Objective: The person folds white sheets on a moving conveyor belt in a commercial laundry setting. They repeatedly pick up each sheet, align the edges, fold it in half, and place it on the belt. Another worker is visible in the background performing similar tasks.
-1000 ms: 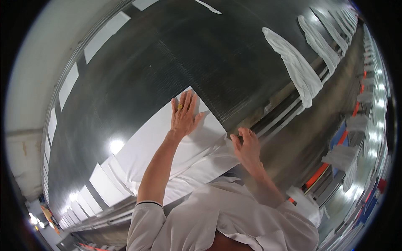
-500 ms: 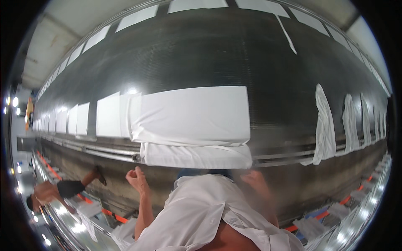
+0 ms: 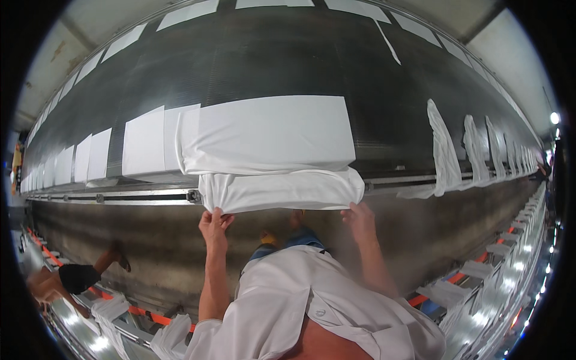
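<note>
A wide white cloth lies on the long dark table in front of me. Its near part hangs over the table's edge in loose folds. At the lower left corner of that hanging part, my left hand pinches the fabric between thumb and fingers. My right hand is at the lower right corner, its fingers closed on the hem. Between the two hands the hem runs nearly straight. The left end of the cloth overlaps another flat white piece.
Bunched white cloths hang over the table edge to the right. Flat white pieces line the left side. A metal rail runs along the edge. Behind me stands a rack with an orange-red bar; another person is at the left.
Both hands have moved forward from beside my body to the cloth's near hem and taken hold of its corners. The view has shifted, and the table edge sits higher.
</note>
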`<state>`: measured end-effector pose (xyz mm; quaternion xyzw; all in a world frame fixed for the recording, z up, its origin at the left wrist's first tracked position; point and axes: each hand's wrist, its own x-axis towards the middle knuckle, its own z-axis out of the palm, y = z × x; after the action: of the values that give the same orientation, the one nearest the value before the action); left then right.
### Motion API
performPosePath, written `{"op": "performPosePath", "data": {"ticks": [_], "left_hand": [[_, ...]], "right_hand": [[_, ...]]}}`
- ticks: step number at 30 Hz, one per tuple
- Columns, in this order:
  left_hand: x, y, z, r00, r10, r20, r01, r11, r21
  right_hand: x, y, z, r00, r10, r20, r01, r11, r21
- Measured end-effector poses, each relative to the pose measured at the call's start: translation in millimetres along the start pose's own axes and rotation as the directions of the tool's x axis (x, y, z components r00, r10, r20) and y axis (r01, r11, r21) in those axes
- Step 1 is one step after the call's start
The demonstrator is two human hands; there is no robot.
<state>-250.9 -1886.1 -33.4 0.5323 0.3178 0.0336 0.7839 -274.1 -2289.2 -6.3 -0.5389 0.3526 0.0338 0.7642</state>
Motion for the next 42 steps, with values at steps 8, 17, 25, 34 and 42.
{"op": "performPosePath", "data": {"ticks": [8,17,25,34,42], "left_hand": [[-32.3,81.3,-14.1,0.980,0.153,-0.131,-0.144,0.987,0.075],[84.7,95.9,41.0,0.879,0.374,0.295,-0.465,0.535,0.705],[143.1,61.3,51.2,0.935,-0.233,0.267,-0.324,-0.253,0.912],[146.7,75.2,60.5,0.938,-0.272,0.217,-0.282,-0.229,0.932],[145.7,114.9,0.2,0.955,0.290,0.054,-0.176,0.412,0.894]], "right_hand": [[-47.6,-65.0,9.1,0.982,-0.180,0.061,0.179,0.984,0.026],[77.8,-66.4,68.7,0.792,-0.435,0.428,0.609,0.607,-0.510],[140.0,-70.3,76.3,0.861,0.273,0.429,0.449,-0.011,-0.894],[158.8,-88.8,87.0,0.803,0.390,0.450,0.463,0.067,-0.884],[151.2,-123.7,156.9,0.685,0.267,0.677,0.596,0.328,-0.733]]}}
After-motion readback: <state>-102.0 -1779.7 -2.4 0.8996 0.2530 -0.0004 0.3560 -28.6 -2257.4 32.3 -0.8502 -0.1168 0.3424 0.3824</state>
